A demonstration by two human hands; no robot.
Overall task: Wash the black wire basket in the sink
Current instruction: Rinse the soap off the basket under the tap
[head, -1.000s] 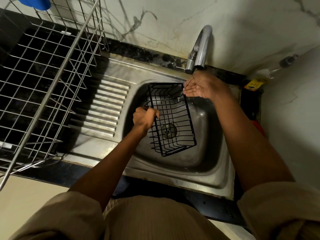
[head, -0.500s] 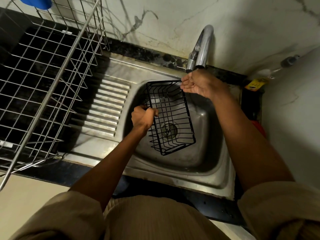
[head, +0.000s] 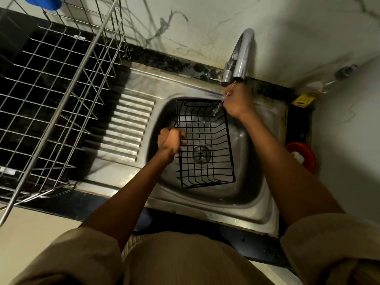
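The black wire basket [head: 205, 128] lies open side up in the steel sink [head: 257, 212], over the drain [head: 201, 154]. My left hand [head: 171, 139] grips the basket's left rim, fingers curled round the wire. My right hand [head: 236, 101] is at the basket's far right corner, right under the spout of the faucet [head: 243, 52], with its back facing up and fingers loosely bent. Water runs over those fingers and splashes onto the basket's corner. I cannot see that hand holding any wire.
A ribbed draining board [head: 127, 128] lies left of the basin. Over it and the dark counter leans a large steel dish rack [head: 51, 95]. A red round container [head: 302, 155] and a yellow-labelled bottle [head: 304, 99] sit right of the sink by the wall.
My right hand turned from a cupped, palm-up pose to back-up and moved closer under the spout. Water now splashes on the basket's far corner. My left hand kept its grip.
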